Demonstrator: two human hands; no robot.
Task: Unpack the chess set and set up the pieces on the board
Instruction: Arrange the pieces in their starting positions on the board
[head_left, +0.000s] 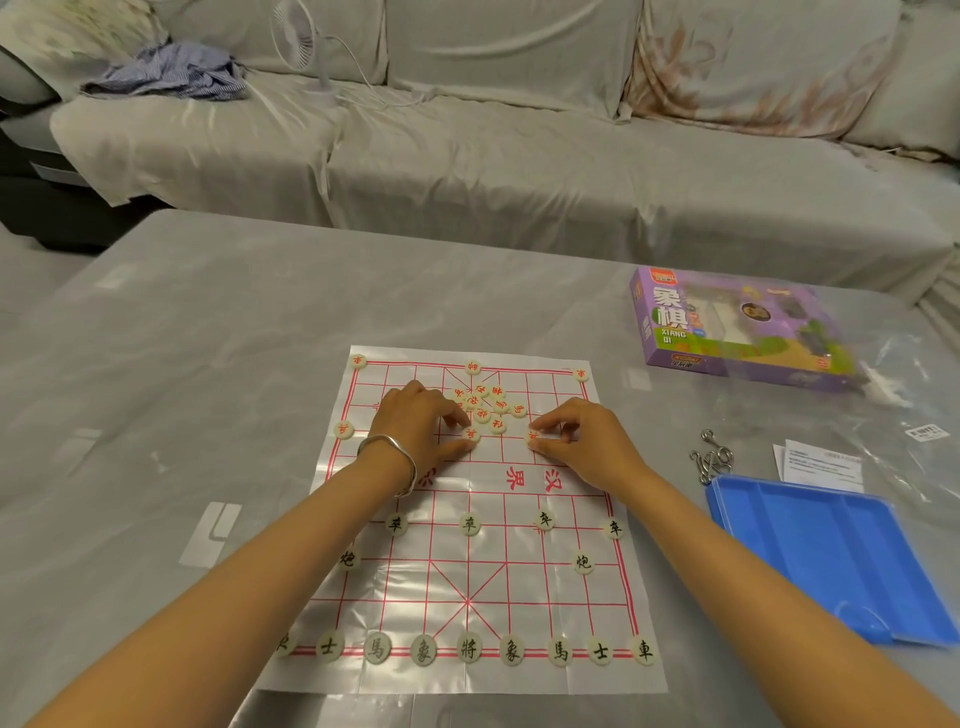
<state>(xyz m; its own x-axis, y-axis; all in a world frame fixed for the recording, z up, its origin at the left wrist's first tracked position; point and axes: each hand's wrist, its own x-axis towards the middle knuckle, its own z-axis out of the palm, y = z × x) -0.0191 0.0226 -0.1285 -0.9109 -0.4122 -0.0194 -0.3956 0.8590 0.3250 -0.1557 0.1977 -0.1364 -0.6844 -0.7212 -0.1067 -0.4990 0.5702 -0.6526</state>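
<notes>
Black pieces (468, 649) line the near edge of the paper board (519, 587) (one full row). Past midboard, the left hand (415, 421) pinches a red disc (471, 434) and the right hand (582, 441) pinches a second red disc (533, 438). Just beyond lies a red heap (488, 402).

The low table (208, 322) is covered with a grey, translucent, glossy sheet.

- Near centre: a flat, white, glossy board sheet with a red printed grid (519, 587).
- Far right: a purple rectangular cardboard box with a clear window (727, 327), lying flat.
- Right of the box: a crumpled clear plastic bag (914, 384).
- Near right: a blue, shallow plastic tray with ridged compartments (831, 551).
- Just beyond the tray: a cluster of silver metal wire rings (707, 457) and white printed paper slips (821, 467).
- Near left: a white tape patch (218, 530).
</notes>
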